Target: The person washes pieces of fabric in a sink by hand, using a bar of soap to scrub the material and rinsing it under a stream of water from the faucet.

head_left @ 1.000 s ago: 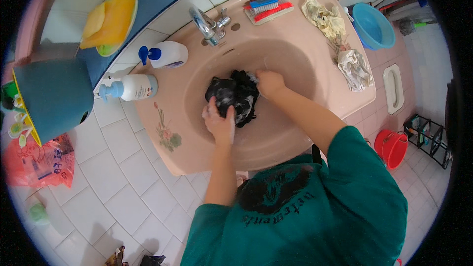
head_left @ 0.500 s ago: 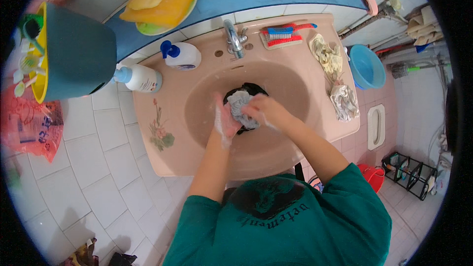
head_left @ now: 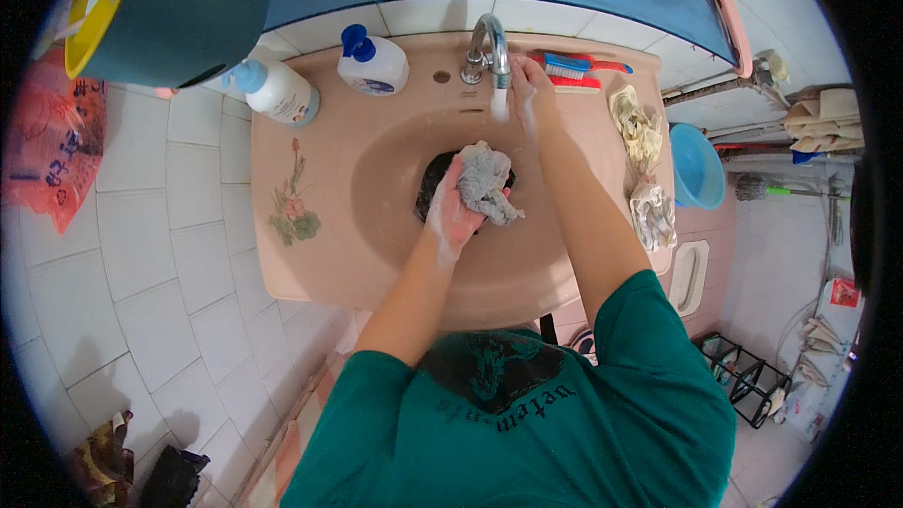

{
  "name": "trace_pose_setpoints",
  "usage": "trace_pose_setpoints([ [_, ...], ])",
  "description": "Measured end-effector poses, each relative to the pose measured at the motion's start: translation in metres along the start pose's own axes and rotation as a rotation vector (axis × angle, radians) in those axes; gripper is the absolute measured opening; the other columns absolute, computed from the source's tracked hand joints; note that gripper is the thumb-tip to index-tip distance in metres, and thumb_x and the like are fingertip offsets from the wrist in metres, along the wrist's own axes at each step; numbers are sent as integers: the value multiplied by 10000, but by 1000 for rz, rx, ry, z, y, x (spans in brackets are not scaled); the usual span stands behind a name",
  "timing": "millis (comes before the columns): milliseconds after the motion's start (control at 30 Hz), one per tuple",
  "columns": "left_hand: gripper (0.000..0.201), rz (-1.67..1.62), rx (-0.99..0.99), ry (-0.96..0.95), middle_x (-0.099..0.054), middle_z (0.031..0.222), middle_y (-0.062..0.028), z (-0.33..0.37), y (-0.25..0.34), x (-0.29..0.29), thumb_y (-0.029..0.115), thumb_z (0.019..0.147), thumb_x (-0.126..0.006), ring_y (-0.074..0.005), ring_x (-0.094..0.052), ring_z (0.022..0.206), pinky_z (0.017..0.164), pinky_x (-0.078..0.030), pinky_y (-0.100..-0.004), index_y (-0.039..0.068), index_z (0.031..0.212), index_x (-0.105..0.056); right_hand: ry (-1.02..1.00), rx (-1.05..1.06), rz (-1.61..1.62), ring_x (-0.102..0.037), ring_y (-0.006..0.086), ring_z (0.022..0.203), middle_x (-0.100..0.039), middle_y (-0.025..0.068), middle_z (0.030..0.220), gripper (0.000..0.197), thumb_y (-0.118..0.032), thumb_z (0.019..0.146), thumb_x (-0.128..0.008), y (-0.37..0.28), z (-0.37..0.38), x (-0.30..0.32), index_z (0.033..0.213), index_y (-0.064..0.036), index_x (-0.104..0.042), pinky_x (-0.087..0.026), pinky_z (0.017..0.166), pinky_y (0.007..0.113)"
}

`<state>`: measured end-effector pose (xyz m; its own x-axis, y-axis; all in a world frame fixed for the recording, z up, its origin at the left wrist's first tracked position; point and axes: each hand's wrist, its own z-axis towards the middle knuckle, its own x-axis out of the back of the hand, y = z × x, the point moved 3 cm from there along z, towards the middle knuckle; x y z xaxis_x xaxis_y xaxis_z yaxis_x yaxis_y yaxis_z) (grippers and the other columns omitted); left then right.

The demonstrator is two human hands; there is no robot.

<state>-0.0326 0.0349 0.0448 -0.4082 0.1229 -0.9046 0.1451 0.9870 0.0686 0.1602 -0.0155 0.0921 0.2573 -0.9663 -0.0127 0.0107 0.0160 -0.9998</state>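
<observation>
Bunched, wet light-grey cloth [head_left: 485, 181] rests in my left hand [head_left: 456, 212], whose fingers curl up around it above the sink basin [head_left: 386, 226]. Beneath that hand, a black cloth-like item [head_left: 433, 184] lies in the bottom of the basin, partly covered. At the back, my right hand [head_left: 532, 85] is up against the right side of the chrome tap [head_left: 487, 38]. Its fingers are blurred and partly hidden, as is the tap's handle. A white stream of water [head_left: 499, 105] falls from the spout. Soapy foam coats both hands and wrists.
Two pump bottles, one blue-topped [head_left: 374, 64] and one pale-topped [head_left: 278, 94], stand on the left rim. Behind my right hand lie red-and-blue brushes [head_left: 578, 66]. Crumpled pale cloths [head_left: 638, 122] line the right rim. A blue basin [head_left: 696, 165] sits beyond.
My right hand has left the grey cloth and moved up to the tap, which now runs. My left hand keeps the cloth. The view has shifted.
</observation>
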Motion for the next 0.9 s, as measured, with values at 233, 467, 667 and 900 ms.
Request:
trace_pose_setpoints([
  [233, 339, -241, 204, -280, -605, 1087, -99, 14, -7, 24, 278, 972, -450, -235, -595, 977, 874, -477, -392, 75, 1238, -502, -346, 25, -410, -606, 208, 909, -617, 106, 1047, 363, -164, 824, -665, 20, -120, 6, 1149, -37, -566, -479, 801, 306],
  [467, 255, 853, 83, 221, -643, 933, -46, -17, 38, 23, 145, 835, -641, -182, -618, 857, 785, -493, -333, 47, 1069, -624, -362, -152, -778, -630, 250, 845, -651, 147, 875, 325, -291, 850, -623, 41, -128, 14, 1041, -29, -622, -485, 768, 344],
  [667, 198, 1791, -569, 699, -651, 868, -183, -47, 90, 20, 129, 714, -676, -322, -627, 835, 742, -495, -391, 57, 899, -665, -95, -303, -449, -562, 208, 710, -620, 120, 776, 268, -267, 878, -601, 46, -123, 7, 929, -3, -612, -458, 688, 348],
  [900, 233, 1951, -838, 1037, -628, 940, -176, -66, 113, 12, 166, 775, -638, -334, -619, 869, 749, -489, -429, 35, 954, -566, 12, -303, -112, -491, 81, 672, -569, 2, 725, 159, -183, 930, -543, 36, -132, 24, 917, -40, -614, -414, 610, 242],
])
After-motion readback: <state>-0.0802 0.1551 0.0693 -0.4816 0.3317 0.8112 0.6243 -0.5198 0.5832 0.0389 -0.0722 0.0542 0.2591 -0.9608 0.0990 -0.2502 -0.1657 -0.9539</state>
